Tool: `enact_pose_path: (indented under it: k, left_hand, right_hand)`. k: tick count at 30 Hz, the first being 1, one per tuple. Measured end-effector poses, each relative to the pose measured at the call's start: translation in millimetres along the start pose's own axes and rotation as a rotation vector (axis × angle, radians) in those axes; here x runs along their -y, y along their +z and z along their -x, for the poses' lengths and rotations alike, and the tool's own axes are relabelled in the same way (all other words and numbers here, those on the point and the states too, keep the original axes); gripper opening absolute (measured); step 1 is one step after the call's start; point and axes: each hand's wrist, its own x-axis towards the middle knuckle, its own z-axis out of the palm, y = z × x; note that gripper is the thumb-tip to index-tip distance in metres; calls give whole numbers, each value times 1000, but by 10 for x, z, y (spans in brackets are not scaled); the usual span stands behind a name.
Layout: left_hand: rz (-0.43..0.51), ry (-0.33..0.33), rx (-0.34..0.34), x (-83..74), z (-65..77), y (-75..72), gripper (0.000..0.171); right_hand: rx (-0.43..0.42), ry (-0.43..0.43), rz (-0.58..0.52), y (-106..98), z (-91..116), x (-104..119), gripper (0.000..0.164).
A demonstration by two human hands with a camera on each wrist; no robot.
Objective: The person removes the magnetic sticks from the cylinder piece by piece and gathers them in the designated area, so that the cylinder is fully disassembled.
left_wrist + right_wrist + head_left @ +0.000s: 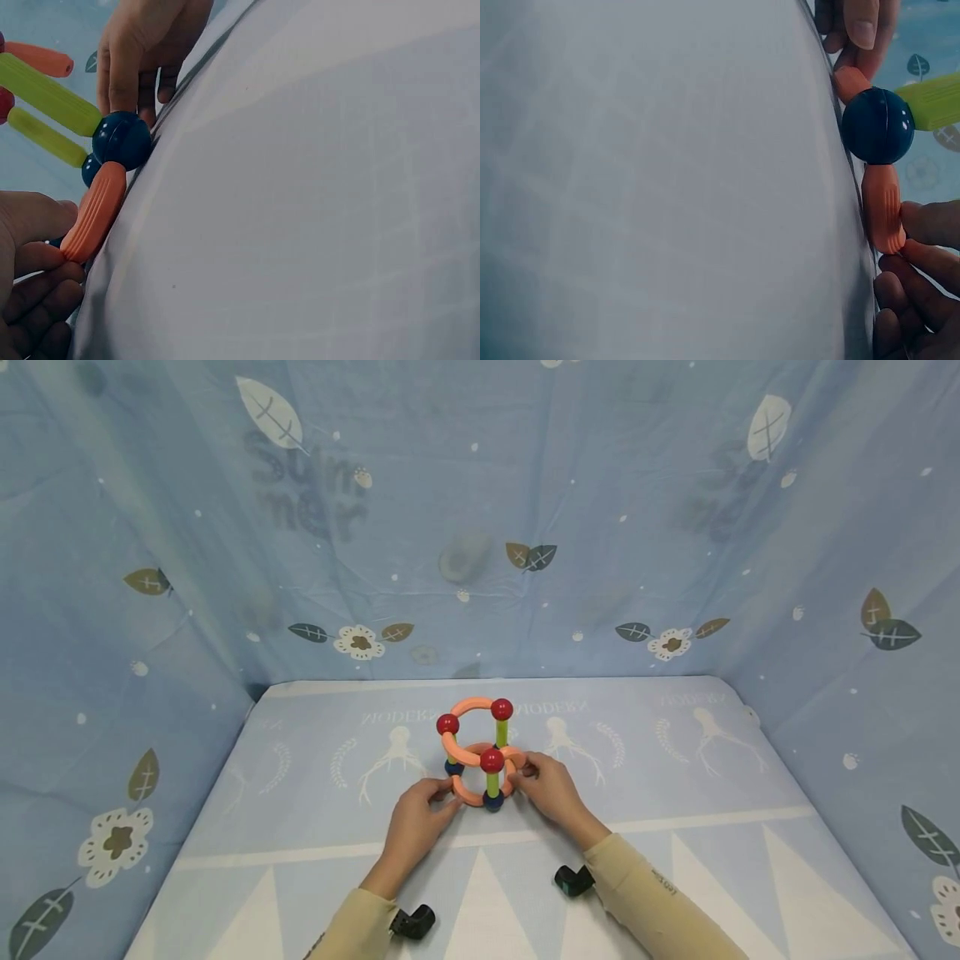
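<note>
Between the hands stands a magnetic stick-and-ball toy. Red balls [491,760] top its upright green rods [502,733], and dark blue balls [492,800] sit at their feet. Orange curved rods [460,752] link the balls in rings. At the toy's left, my left hand [416,818] pinches a lower orange curved rod [96,214] between thumb and finger, beside a blue ball [121,141]. My right hand [553,789] is at the right side. Its thumb and fingers pinch another lower orange curved rod [883,208], which meets the front blue ball [877,126].
The toy rests on a table with a pale blue and white patterned cloth [300,827]. Blue leaf-print curtains [480,510] enclose the back and both sides. Black wrist devices [414,922] stick out at the sleeve cuffs, close over the cloth.
</note>
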Motion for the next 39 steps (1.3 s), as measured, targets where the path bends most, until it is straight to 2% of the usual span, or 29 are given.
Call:
enact_pose_path:
  k: [20, 29, 32, 35, 39]
  left_hand:
    - [-41, 54, -22, -64, 89, 37, 27]
    - [-29, 44, -20, -48, 95, 35, 30]
    - [-22, 39, -33, -35, 94, 27, 30]
    - [-13, 30, -54, -25, 89, 2, 30]
    - [32, 45, -107, -21, 68, -75, 28]
  right_hand:
    - [24, 34, -16, -36, -43, -23, 12]
    - [31, 33, -31, -36, -33, -27, 12]
    - [32, 34, -40, -42, -21, -34, 16]
    - [22, 36, -52, -60, -1, -38, 27]
    - [4, 28, -66, -96, 31, -62, 37]
